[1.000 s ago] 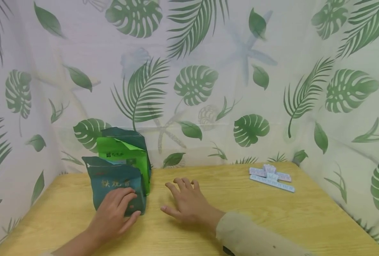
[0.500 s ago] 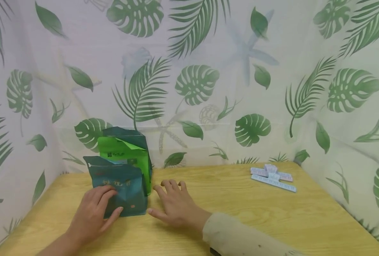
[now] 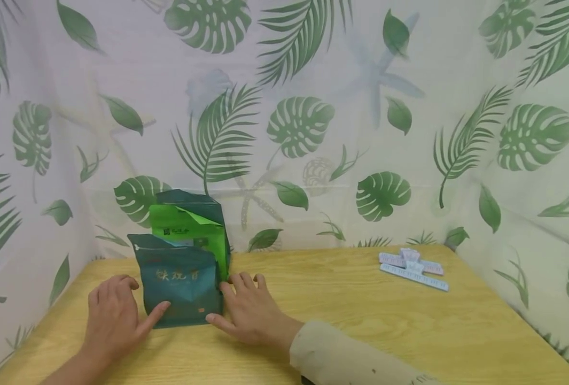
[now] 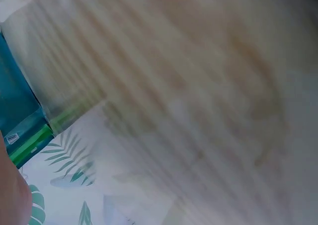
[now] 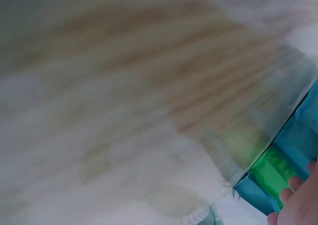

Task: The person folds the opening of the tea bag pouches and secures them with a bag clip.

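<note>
In the head view, a dark teal tea pouch [image 3: 183,291] with gold lettering stands upright at the left of the table. Behind it are a bright green pouch [image 3: 188,227] and another dark teal pouch [image 3: 188,199]. My left hand [image 3: 113,313] is at the front pouch's left side, thumb across its lower front, fingers loosely bent. At its right edge is my right hand [image 3: 250,310], fingers spread and relaxed, thumb near the lower corner. Whether either hand presses the pouch, I cannot tell. The right wrist view shows the green pouch [image 5: 271,170] beside my right fingertips.
A purple sealing clip [image 3: 389,260] and a light blue sealing clip [image 3: 416,276] lie together at the back right of the wooden table [image 3: 351,310]. A leaf-printed cloth [image 3: 332,214] hangs behind and at both sides. Much of both wrist views is blurred.
My left hand has moved left from the front pouch's face to its left side. My right hand has come left to the pouch's right edge. The pouches appear to stay put.
</note>
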The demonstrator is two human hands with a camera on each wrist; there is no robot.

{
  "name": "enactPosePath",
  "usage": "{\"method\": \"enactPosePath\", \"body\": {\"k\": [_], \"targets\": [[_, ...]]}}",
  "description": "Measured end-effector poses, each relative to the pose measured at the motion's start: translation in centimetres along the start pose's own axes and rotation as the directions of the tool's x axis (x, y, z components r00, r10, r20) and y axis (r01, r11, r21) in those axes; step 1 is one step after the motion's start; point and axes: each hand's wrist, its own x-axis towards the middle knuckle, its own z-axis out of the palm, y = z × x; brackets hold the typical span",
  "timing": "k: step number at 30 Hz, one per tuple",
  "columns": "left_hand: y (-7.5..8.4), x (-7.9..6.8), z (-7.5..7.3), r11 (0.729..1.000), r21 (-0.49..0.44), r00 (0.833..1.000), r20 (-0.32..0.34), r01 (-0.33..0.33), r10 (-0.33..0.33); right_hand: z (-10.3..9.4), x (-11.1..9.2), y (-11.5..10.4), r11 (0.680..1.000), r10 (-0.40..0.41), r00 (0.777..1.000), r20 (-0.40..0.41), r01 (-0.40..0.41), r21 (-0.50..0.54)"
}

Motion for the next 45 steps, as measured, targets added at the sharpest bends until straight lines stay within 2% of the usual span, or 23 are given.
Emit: {"method": "enactPosePath", "body": {"k": [3,5,7,9,10,13,21,30,40,45], "targets": [[0.1,-0.2,0.1,0.995,0.032,0.990,0.100,0.095,-0.098,0.0,0.0,-0.2,0.999,-0.013,1.000,-0.021,0.013,-0.029],[0.3,-0.4,0.2,0.990,0.055,0.968,0.208,0.130,-0.139,0.0,0.0,-0.3,0.999,-0.025,0.999,-0.030,0.023,-0.045],[0.4,-0.5,0.3,0.988,0.055,0.939,0.307,0.146,-0.155,0.1,0.0,-0.5,0.997,-0.032,0.999,-0.035,0.030,-0.065],[0.4,-0.6,0.3,0.989,0.034,0.915,0.375,0.146,-0.148,0.1,0.0,-0.6,0.996,-0.039,0.999,-0.035,0.036,-0.081],[0.4,-0.6,0.3,0.989,0.020,0.908,0.394,0.144,-0.140,0.1,-0.1,-0.7,0.996,-0.042,0.999,-0.032,0.039,-0.083],[0.1,-0.7,0.3,0.989,-0.014,0.904,0.409,0.145,-0.127,-0.1,-0.1,-1.0,0.995,-0.054,0.998,-0.024,0.052,-0.085],[-0.3,-0.8,0.3,0.990,-0.017,0.901,0.417,0.143,-0.123,-0.1,-0.2,-1.4,0.992,-0.079,0.997,-0.013,0.078,-0.100],[-0.4,-0.3,0.5,0.995,-0.004,0.923,0.375,0.098,-0.089,0.0,-0.2,-1.3,0.989,-0.082,0.996,-0.032,0.077,-0.129],[1.0,0.2,1.0,0.995,-0.025,0.919,0.386,0.095,-0.078,-0.1,-1.1,-0.3,0.986,-0.071,0.996,-0.054,0.062,-0.157],[1.5,0.3,1.3,0.999,0.029,0.926,0.375,0.042,-0.050,0.0,-1.6,0.3,0.988,-0.057,0.998,-0.031,0.052,-0.144]]}}
